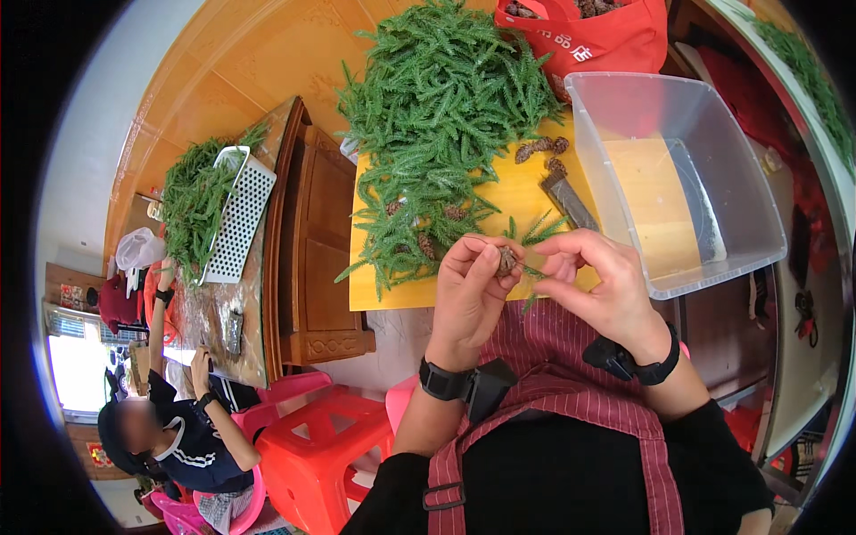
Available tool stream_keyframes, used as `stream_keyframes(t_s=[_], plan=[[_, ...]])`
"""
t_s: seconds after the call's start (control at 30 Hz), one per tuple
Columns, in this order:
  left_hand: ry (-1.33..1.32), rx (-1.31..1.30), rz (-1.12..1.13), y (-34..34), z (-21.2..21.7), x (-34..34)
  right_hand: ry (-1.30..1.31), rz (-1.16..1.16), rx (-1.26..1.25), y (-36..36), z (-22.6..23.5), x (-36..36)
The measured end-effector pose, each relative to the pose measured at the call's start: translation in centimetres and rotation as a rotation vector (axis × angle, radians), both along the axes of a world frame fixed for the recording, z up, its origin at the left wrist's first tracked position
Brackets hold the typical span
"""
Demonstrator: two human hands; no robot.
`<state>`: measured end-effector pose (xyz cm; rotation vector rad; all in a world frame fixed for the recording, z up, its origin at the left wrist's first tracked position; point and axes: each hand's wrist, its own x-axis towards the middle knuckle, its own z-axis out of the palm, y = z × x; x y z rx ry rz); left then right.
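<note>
While the left hand [470, 290] is pinching a small brown pine cone [506, 259] just below the yellow board [517, 201], the right hand's [596, 285] fingertips are closing on its green artificial sprig [535, 271], apparently joining them, so alignment matters next.

Green sprigs [441, 107] on yellow board [508, 201], red bag [615, 40], maroon striped apron [571, 357].
</note>
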<state>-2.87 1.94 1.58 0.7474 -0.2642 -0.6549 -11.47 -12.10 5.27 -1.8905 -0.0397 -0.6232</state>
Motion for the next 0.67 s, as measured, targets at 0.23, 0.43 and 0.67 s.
stream_keyframes(t_s=[0.23,0.43,0.67], plan=[[0.023,0.094,-0.009,-0.1,0.5,-0.5,-0.061,-0.021,-0.032,-0.7,-0.5,0.0],[-0.026,0.152,-0.170,0.9,0.6,-0.2,0.064,0.071,0.045,-1.0,-0.1,-0.1],[-0.081,0.149,-0.265,1.2,0.6,-0.3,0.171,0.394,0.668,-1.6,-1.5,0.8]])
